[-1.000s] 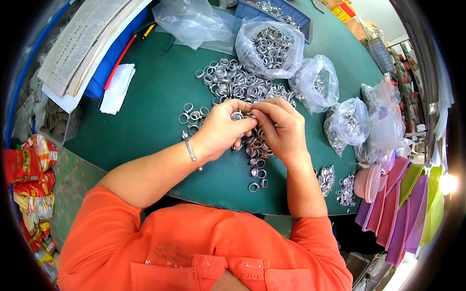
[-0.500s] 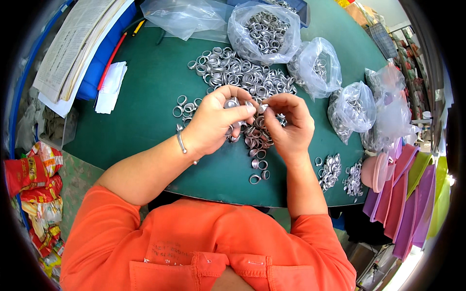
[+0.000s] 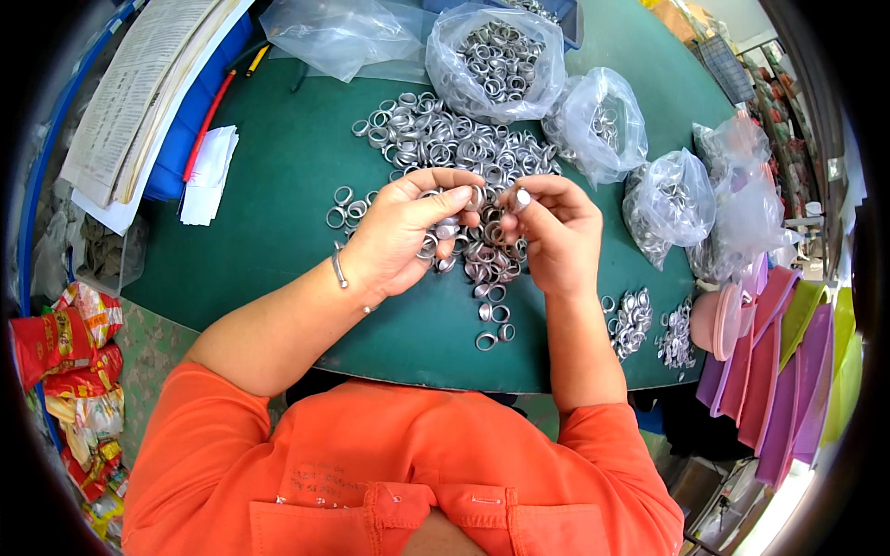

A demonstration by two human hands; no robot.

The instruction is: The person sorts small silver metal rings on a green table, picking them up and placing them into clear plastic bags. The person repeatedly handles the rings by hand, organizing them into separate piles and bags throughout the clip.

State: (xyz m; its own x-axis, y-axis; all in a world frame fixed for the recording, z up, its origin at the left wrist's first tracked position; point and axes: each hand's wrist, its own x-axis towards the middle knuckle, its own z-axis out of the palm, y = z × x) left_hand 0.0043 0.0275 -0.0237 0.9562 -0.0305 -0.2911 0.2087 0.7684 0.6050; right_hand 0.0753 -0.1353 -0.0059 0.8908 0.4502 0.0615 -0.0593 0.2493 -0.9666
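A curved green worktable (image 3: pixel 278 162) fills most of the view, seen from above. At its near edge sits a person in an orange shirt (image 3: pixel 408 454). A broad heap of metal rings (image 3: pixel 454 139) spreads across the middle of the table, just in front of an open clear plastic bag (image 3: pixel 545 79) full of more rings.

The left hand (image 3: pixel 394 222) and right hand (image 3: pixel 567 239) are raised near each other over the near side of the heap. A second ago their fingertips met; now a narrow gap parts them, so each hand has its own ring and the two pieces can be seen separately. Below the hands lies a smaller, browner cluster of rings (image 3: pixel 491 264).

The left thumb and forefinger pinch one ring (image 3: pixel 476 197) at their tips, while a few loose rings (image 3: pixel 446 229) sit against the curled fingers. The right thumb and forefinger close on a signet-style ring (image 3: pixel 522 198): dull grey, its flat, rounded top turned upward and catching light, almost white. Finer surface detail is too small to tell.
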